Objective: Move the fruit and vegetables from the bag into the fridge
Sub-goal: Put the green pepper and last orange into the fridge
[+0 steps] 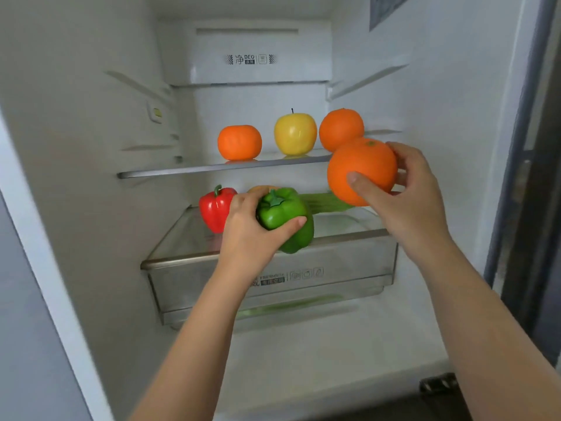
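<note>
My left hand grips a green bell pepper above the glass lid of the drawer. My right hand holds a large orange just in front of the right end of the glass shelf. On that shelf stand an orange, a yellow apple and another orange. On the drawer lid, a red bell pepper stands at the left. Behind my left hand an orange-coloured item is mostly hidden, and a long green vegetable lies to its right. The bag is out of view.
The open fridge has white side walls with shelf rails and a white floor below the drawer. A dark door frame runs down the right side. A grey surface borders the left edge.
</note>
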Demonstrator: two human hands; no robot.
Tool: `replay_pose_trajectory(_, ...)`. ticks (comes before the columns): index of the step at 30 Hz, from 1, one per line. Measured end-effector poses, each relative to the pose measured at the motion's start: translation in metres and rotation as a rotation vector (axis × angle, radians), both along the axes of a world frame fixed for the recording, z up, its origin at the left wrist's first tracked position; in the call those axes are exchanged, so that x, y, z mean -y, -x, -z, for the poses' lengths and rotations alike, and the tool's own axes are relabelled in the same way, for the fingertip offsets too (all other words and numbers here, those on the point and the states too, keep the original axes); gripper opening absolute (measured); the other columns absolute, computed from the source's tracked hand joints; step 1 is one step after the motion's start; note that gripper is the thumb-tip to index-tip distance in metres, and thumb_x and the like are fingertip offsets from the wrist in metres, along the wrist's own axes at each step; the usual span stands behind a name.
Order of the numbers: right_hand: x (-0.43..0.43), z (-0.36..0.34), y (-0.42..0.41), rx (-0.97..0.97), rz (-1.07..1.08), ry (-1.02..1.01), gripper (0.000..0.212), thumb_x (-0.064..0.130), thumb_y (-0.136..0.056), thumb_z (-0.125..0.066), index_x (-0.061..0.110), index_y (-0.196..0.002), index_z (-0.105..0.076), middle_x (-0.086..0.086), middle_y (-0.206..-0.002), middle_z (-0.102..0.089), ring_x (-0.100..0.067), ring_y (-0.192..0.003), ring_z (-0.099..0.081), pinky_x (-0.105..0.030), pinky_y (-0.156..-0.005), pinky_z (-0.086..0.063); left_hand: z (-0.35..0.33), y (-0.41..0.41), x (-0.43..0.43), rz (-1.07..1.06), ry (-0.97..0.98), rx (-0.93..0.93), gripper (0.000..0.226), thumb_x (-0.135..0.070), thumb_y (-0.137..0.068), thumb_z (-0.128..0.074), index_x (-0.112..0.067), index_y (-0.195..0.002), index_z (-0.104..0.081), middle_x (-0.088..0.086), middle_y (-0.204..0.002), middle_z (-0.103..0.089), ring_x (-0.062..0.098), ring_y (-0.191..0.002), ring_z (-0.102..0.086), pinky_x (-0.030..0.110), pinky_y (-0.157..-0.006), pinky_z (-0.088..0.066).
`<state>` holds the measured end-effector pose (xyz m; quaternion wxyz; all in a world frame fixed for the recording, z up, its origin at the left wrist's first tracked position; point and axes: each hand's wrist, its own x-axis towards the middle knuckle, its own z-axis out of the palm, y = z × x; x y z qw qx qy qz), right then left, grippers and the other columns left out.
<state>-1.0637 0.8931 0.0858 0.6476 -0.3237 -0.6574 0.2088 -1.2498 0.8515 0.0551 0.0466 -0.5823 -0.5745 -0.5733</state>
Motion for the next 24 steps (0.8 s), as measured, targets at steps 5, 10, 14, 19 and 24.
replay_pose_trajectory(5, -0.034, -0.031, -0.003, 0.000, 0.062, -0.052, 0.062, 0.032, -0.076, -0.071, 0.022, -0.130, -0.042, 0.008, -0.118, -0.043, -0.012, -0.101, -0.047, -0.026, -0.079, -0.042, -0.013, 0.010, -0.035, 0.014, 0.042, -0.051, 0.071, -0.036, -0.063, -0.080, -0.015, -0.126, -0.052, 0.000, -0.114, -0.049, 0.008, -0.103, -0.046, 0.016, -0.089, -0.033)
replay_pose_trajectory(10, -0.065, -0.058, 0.004, 0.043, 0.052, -0.026, 0.064, 0.032, -0.076, -0.071, 0.019, -0.131, -0.042, 0.001, -0.125, -0.047, -0.015, -0.105, -0.047, -0.033, -0.088, -0.044, -0.019, 0.017, -0.058, 0.042, 0.104, -0.080, 0.073, -0.035, -0.065, -0.080, -0.013, -0.129, -0.050, -0.004, -0.112, -0.046, 0.008, -0.104, -0.045, 0.018, -0.089, -0.033)
replay_pose_trajectory(14, -0.085, -0.070, 0.008, 0.101, 0.013, 0.007, 0.061, 0.032, -0.076, -0.071, 0.021, -0.129, -0.043, 0.006, -0.113, -0.045, -0.014, -0.102, -0.048, -0.031, -0.084, -0.044, -0.018, 0.026, -0.070, 0.052, 0.157, -0.102, 0.076, -0.033, -0.067, -0.079, -0.012, -0.132, -0.047, -0.001, -0.120, -0.049, 0.013, -0.112, -0.048, 0.021, -0.094, -0.034)
replay_pose_trajectory(19, -0.111, -0.081, 0.014, 0.214, -0.011, 0.028, 0.062, 0.033, -0.076, -0.072, 0.019, -0.129, -0.044, 0.003, -0.114, -0.044, -0.015, -0.101, -0.046, -0.030, -0.083, -0.040, -0.019, 0.033, -0.078, 0.075, 0.188, -0.056, 0.076, -0.031, -0.068, -0.079, -0.012, -0.133, -0.045, 0.003, -0.127, -0.050, 0.015, -0.114, -0.048, 0.024, -0.095, -0.038)
replay_pose_trajectory(24, -0.134, -0.086, 0.023, 0.295, -0.063, 0.052, 0.064, 0.032, -0.076, -0.072, 0.016, -0.130, -0.043, -0.005, -0.126, -0.047, -0.017, -0.102, -0.047, -0.030, -0.081, -0.041, -0.017, 0.035, -0.086, 0.092, 0.189, -0.034, 0.075, -0.032, -0.068, -0.079, -0.012, -0.132, -0.045, 0.004, -0.127, -0.051, 0.017, -0.115, -0.049, 0.032, -0.099, -0.041)
